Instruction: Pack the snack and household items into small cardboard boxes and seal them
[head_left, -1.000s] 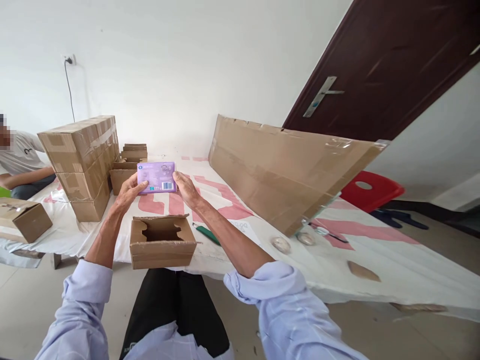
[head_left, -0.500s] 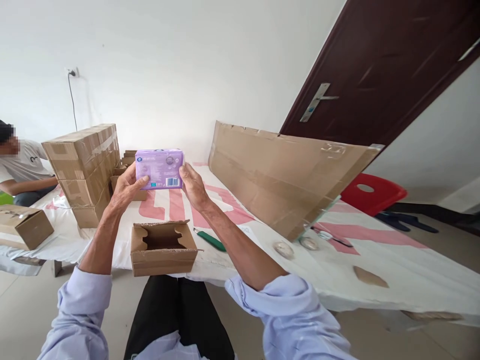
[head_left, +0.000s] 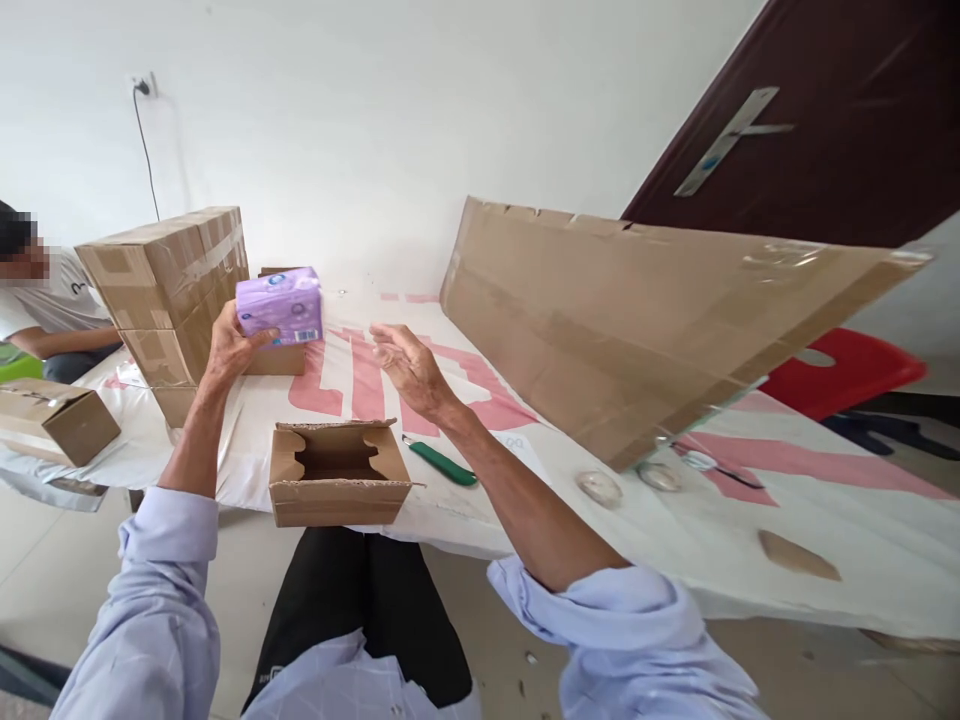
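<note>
Bare forearms (head_left: 540,500) stretched forward from rolled pale-blue cloth sleeves (head_left: 169,525), left hand (head_left: 229,348) in closed grip; right hand (head_left: 414,372) raised, fingers (head_left: 396,338) extended

At the near edge of the table (head_left: 675,540) sits a carton (head_left: 337,505), with a cutter (head_left: 442,463) just to its right. Beyond the carton, the fingers of the left hand (head_left: 227,345) hold a packet (head_left: 277,305) above the table; the right hand (head_left: 412,370) is to the packet's right, apart from it. A stack of boxes (head_left: 165,290) stands behind and left, a single box (head_left: 60,420) farther left. Right of centre is a cardboard sheet (head_left: 637,320), two tape rolls (head_left: 598,488) near its lower corner, a cardboard scrap (head_left: 799,555) nearer and farther right, a chair (head_left: 862,370) partly behind the sheet.
</note>
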